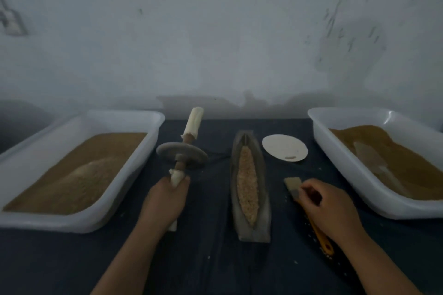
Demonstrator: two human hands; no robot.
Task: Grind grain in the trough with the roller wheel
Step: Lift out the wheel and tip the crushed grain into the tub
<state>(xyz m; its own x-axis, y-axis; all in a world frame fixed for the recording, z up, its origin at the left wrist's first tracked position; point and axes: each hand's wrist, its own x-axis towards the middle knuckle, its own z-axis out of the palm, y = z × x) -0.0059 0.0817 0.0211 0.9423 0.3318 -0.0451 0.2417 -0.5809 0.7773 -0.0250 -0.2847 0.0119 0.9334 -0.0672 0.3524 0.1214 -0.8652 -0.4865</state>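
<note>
Roller wheel [182, 153] and trough [262, 175]: both on the dark cloth [215, 258], side by side but apart. The wheel is not yet in the trough. Items, left to right:

1. Left tub [142, 158], white plastic, far left, part-filled with brown meal.
2. Roller wheel, grey disc on a wooden axle with pale wrapped handles. It sits tilted, the far handle raised and free, the disc apparently resting on the cloth just left of the trough.
3. Left hand [165, 201], fingers wrapped closed round the near handle.
4. Trough, long, narrow, boat-shaped, centre of the table, lying near to far. Grain [247, 187] fills its groove almost to the rim, coarse and pale.
5. Plate [284, 148], white, round, beyond and right of the trough, with a few specks on it.
6. Brush [293, 185], pale bristles and orange handle, near right of the trough.
7. Right hand [333, 208], fingers bent over the brush just behind the bristles and apparently pinching it.
8. Right tub [352, 163], white, far right, holding brown meal.

Hazards, as judged:
- The groove is full, so a wheel set down hard or rolled fast would likely push grain over the rim onto the cloth.
- Held by one handle only, the wheel may tip sideways and ride off the groove. The right hand must drop the brush to take the far handle.
- The narrow trough could slide or rock under a skewed push.
</note>
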